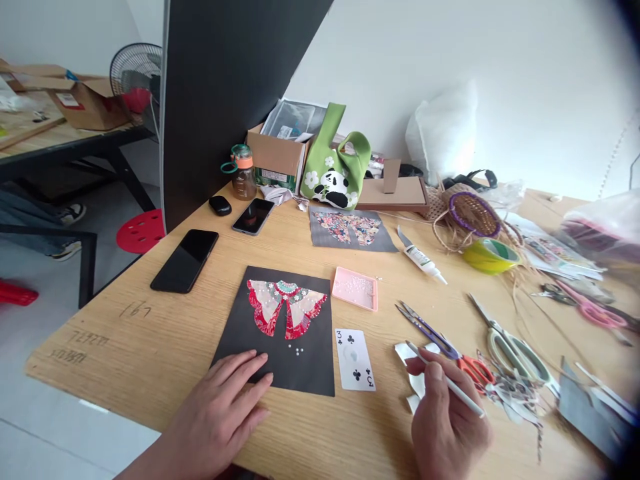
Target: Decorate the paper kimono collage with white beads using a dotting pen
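Note:
My left hand (pixel 227 403) lies flat with fingers stretched over the lower left corner of a black card sheet (pixel 310 373). On that sheet is a collar-shaped fabric piece (pixel 263 310), with red edging, pale panels and small white beads. A few loose pearl beads (pixel 297 351) lie below it. My right hand (pixel 450 407) grips a slim white pencil (pixel 463 395), its tip pointing up and left above crumpled white tissue (pixel 417 383). Between my hands lies a three of clubs playing card (pixel 355 360) with a whitish blob at its middle. A pink tray (pixel 355 289) holds small beads.
Purple-handled snips (pixel 430 333), orange-handled scissors (pixel 475 372) and pale green scissors (pixel 515 347) lie on the right, near scraps. Behind are a glue bottle (pixel 423 260), yellow tape (pixel 491 256), a second collar piece (pixel 347 227) and a green panda bag (pixel 333 167). Two phones (pixel 185 260) lie left.

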### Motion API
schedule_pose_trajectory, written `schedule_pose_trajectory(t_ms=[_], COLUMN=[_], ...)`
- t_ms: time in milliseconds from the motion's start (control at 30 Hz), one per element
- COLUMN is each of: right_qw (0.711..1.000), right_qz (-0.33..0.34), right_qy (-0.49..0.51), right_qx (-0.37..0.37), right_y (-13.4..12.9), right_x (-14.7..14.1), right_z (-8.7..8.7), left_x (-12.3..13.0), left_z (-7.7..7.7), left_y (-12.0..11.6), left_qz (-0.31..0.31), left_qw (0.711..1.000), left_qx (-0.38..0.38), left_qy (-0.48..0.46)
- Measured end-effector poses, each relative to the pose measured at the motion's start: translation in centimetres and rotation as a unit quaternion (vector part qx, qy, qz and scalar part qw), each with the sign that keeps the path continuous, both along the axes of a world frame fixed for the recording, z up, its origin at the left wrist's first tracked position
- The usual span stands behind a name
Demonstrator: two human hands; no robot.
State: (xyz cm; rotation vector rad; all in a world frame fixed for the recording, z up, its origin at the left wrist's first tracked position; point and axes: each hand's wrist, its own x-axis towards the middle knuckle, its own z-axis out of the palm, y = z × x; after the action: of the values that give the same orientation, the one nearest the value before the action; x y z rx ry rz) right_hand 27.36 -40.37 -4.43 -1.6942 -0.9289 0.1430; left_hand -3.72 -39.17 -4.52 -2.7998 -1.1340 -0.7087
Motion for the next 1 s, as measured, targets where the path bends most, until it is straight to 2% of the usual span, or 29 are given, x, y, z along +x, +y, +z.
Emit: schedule_pose_trajectory(t_ms=[367, 667, 1000], right_qw=[0.999, 1.0, 0.999], right_qz=[-0.005, -0.007, 0.029], right_qy=[0.027, 0.011, -0.027], right_qx=[-0.017, -0.018, -0.028], right_y=[0.1, -0.2, -0.4], right_x=[0.2, 0.1, 0.1], right_z=[0.2, 0.7, 0.6], left_x=[1.4, 1.3, 1.1], left_z=[0.5, 0.1, -0.1], left_y=[-0.4, -0.3, -0.4], left_qz=[0.02, 0.026, 0.036], left_qw=[0.999, 0.998, 0.997], left_qx=[0.004, -0.016, -0.013], left_qy=[-0.04, -0.054, -0.068])
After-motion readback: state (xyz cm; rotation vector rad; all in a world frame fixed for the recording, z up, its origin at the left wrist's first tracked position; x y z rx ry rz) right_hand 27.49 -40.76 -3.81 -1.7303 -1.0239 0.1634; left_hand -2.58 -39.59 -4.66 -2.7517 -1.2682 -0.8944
